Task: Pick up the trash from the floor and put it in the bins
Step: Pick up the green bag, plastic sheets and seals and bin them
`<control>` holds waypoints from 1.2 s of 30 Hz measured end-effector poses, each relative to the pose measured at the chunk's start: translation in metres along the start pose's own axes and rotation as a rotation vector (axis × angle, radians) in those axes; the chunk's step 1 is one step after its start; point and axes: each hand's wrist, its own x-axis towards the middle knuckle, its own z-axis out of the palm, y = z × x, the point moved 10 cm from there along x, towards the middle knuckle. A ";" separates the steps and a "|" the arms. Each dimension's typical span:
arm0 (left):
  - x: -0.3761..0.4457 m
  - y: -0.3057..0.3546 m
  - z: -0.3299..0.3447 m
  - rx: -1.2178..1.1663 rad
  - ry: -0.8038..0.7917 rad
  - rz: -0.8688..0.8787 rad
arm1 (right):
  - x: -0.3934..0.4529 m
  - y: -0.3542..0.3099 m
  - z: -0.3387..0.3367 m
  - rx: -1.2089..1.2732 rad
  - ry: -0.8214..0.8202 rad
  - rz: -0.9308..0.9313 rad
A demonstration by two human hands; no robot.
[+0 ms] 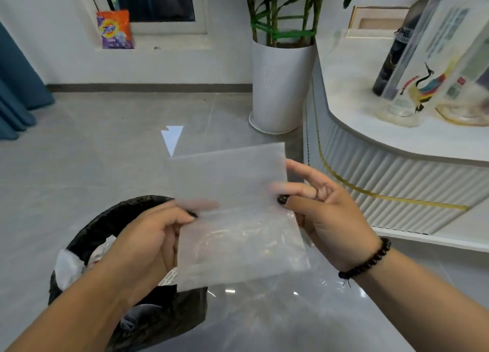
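Note:
A translucent white plastic bag (pixel 235 214) is held flat in front of me, above the grey floor. My left hand (pixel 148 243) pinches its left edge between thumb and fingers. My right hand (pixel 328 214) pinches its right edge with the thumb, the other fingers spread behind it. Below my left hand stands a round bin with a black liner (pixel 111 219), with white and dark trash inside. The bag's lower left corner hangs over the bin's right side.
A tall white planter (pixel 280 87) with green stems stands on the floor ahead. A white ribbed cabinet (pixel 383 177) with bottles on top fills the right. An orange detergent packet (pixel 115 30) sits on the window sill. Blue curtains (pixel 18 97) hang at the left.

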 end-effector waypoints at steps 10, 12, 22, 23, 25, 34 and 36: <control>-0.002 0.012 0.024 0.092 0.008 0.105 | -0.011 -0.001 -0.028 -0.193 0.138 -0.121; -0.004 0.013 0.034 0.075 -0.026 0.159 | -0.012 0.009 -0.031 -0.101 0.112 -0.028; -0.007 -0.009 0.063 0.057 -0.142 -0.002 | -0.020 0.011 -0.039 -0.065 0.035 0.087; -0.008 -0.009 0.066 0.049 -0.151 -0.003 | -0.020 0.008 -0.043 -0.087 0.053 0.067; -0.011 -0.007 0.068 0.028 -0.149 0.010 | -0.020 0.003 -0.046 -0.122 0.063 0.038; -0.001 -0.008 0.062 -0.136 -0.074 -0.024 | -0.023 -0.002 -0.043 0.011 -0.091 0.089; 0.002 -0.009 0.063 -0.148 -0.088 -0.021 | -0.023 -0.004 -0.043 -0.089 -0.099 0.058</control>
